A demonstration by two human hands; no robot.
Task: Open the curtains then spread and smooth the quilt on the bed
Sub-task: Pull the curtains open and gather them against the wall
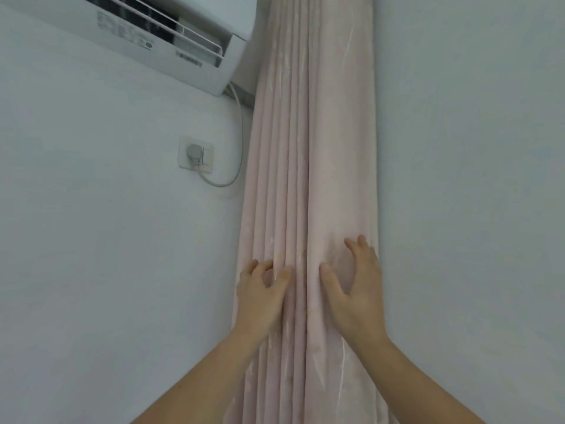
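Note:
A pale pink curtain (315,148) hangs bunched into narrow vertical folds in the room corner, between two white walls. My left hand (261,296) rests on the left folds with its fingertips curled into the cloth. My right hand (354,289) lies on the broad right fold, fingers spread and pressing into the fabric. Whether either hand pinches the cloth or only presses on it cannot be told. No bed or quilt is in view.
A white air conditioner (171,41) is mounted high on the left wall. Its cable (240,142) loops down to a plug in a wall socket (196,156) just left of the curtain. A bare white wall (474,179) fills the right.

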